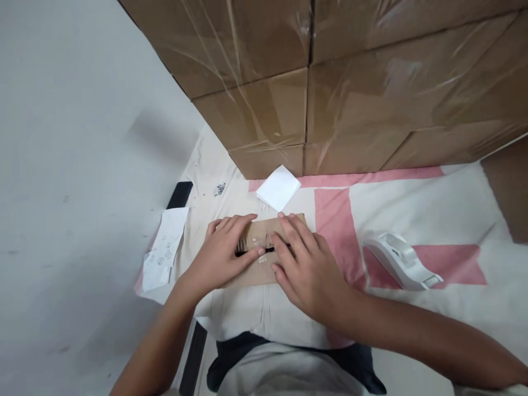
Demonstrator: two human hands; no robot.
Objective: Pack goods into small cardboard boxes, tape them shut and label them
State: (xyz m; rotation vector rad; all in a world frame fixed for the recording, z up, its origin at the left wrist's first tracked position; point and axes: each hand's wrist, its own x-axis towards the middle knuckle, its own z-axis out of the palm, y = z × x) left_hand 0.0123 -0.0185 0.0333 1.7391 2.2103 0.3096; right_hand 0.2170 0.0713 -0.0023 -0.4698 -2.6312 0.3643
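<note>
A small flat cardboard box (pixel 264 273) lies on the cloth in front of me, with a dark gap across its top and a bit of clear tape over the middle. My left hand (pixel 229 247) rests on its left side, thumb stretched along the gap and fingers at the far edge. Over the right side lies my right hand (pixel 305 264), its fingers spread and touching the top near the gap. Both hands press on the box from above. Just beyond it is a folded white paper (pixel 279 188).
Stacked cardboard boxes (pixel 350 110) wrapped in clear film rise at the back. A white tape dispenser (pixel 400 261) sits to the right on the pink-and-white cloth (pixel 338 225). At left, a paper sheet with drawings (pixel 164 250) lies by a black object (pixel 180 195) and the wall.
</note>
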